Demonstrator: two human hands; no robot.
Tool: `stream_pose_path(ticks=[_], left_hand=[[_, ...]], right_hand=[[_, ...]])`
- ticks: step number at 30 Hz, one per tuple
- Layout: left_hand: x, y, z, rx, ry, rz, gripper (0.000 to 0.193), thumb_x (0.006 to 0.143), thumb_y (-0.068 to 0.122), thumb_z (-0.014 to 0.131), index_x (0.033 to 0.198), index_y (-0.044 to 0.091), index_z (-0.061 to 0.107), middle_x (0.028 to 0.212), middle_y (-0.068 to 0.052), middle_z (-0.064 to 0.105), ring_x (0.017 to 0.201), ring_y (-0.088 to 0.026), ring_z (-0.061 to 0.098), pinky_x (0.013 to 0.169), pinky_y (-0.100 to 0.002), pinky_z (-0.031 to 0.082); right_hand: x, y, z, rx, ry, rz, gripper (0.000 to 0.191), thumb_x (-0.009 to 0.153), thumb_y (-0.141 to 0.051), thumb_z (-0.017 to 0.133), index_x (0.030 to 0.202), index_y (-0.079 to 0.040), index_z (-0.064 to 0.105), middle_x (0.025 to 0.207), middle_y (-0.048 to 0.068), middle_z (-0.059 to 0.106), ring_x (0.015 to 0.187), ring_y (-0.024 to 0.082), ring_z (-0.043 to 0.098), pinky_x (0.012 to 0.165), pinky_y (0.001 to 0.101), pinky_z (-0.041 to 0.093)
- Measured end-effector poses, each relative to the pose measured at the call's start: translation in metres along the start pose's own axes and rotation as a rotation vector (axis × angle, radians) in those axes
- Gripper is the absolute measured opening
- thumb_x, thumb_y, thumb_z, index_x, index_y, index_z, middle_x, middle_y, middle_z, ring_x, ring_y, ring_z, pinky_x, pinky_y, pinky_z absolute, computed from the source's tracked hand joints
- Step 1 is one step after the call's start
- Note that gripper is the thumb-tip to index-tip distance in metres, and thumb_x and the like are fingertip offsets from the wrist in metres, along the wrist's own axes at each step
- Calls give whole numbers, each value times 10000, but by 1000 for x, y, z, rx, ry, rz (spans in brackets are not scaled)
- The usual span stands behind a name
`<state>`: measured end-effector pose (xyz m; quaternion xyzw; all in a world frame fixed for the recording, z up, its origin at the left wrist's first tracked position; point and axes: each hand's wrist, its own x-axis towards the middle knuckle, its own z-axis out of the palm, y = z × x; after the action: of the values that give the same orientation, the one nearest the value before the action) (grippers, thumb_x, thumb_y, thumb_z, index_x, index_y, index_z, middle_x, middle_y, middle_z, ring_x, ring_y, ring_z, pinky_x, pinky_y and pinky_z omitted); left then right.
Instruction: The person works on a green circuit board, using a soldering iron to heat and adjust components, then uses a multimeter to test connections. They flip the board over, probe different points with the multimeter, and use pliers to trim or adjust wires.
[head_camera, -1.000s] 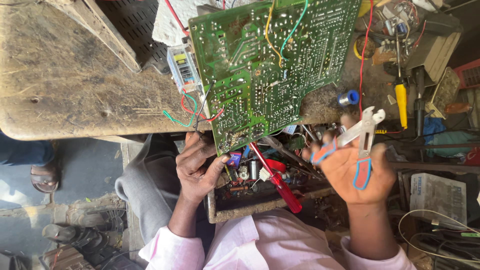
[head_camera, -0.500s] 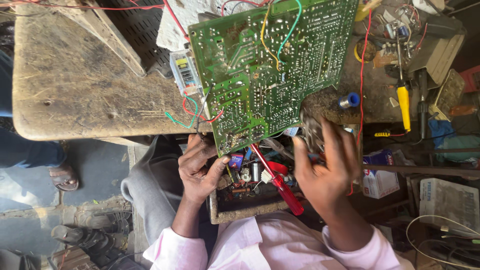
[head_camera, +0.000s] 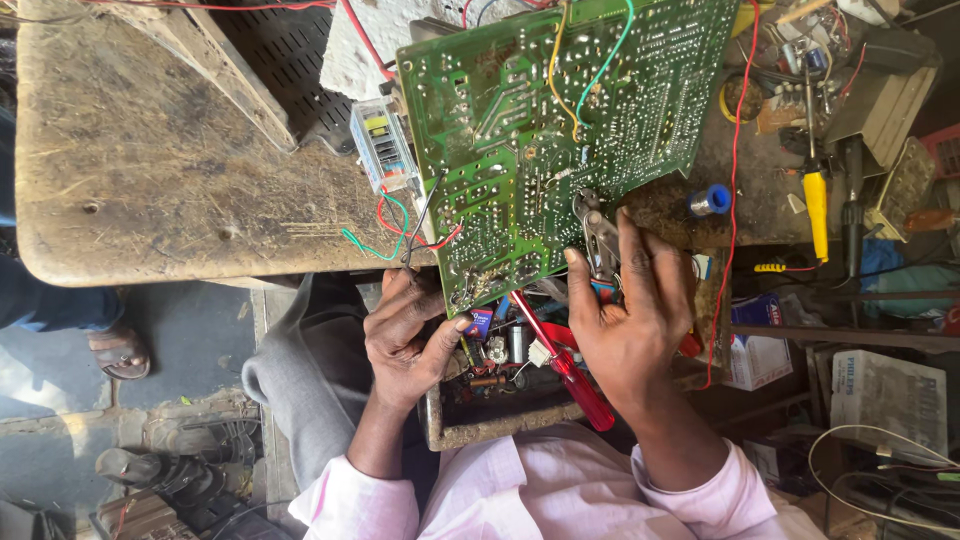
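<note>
A large green circuit board lies solder side up on a worn wooden workbench, with yellow, green and red wires across it. My left hand grips the board's near corner from below. My right hand holds small pliers, their metal jaws resting on the board near its lower edge. A red-handled screwdriver lies under my right hand, over a tray of loose parts in my lap.
A small clear-cased component sits left of the board. A yellow-handled screwdriver, a blue spool and cluttered parts lie at the right. Boxes and cables sit at lower right. Another person's sandalled foot is on the floor at left.
My right hand, earlier raised with the pliers off to the right, has come down and brought their jaws onto the board. My left hand stays on the board's corner.
</note>
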<state>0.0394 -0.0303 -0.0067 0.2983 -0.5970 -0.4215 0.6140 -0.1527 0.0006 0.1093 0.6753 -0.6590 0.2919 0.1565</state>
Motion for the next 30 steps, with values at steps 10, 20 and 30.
stream_pose_path(ticks=[10,20,30], left_hand=[[0,1,3,-4,-4,-10,290,818,99,825,1073,-20,752,1063,-127,767,1088,-283,677,1126,-463,408],[-3,-1,2,11,4,5,301,816,106,826,1083,-12,752,1115,-149,759,1161,-316,664,1137,-465,406],[-4,0,4,2,-2,-9,291,835,106,816,1097,-7,755,1109,-134,767,1162,-297,676,1148,-464,406]], right_hand=[[3,0,-6,-156,-5,-46,477,931,-132,852,1333,33,655,1159,169,648,1024,355,650,877,478,512],[2,0,-5,-150,5,-52,473,922,-111,850,1334,28,665,1107,147,642,977,332,649,829,468,511],[-3,9,-3,-37,-1,-23,556,857,-33,819,1382,1,639,1097,133,618,990,321,665,857,437,543]])
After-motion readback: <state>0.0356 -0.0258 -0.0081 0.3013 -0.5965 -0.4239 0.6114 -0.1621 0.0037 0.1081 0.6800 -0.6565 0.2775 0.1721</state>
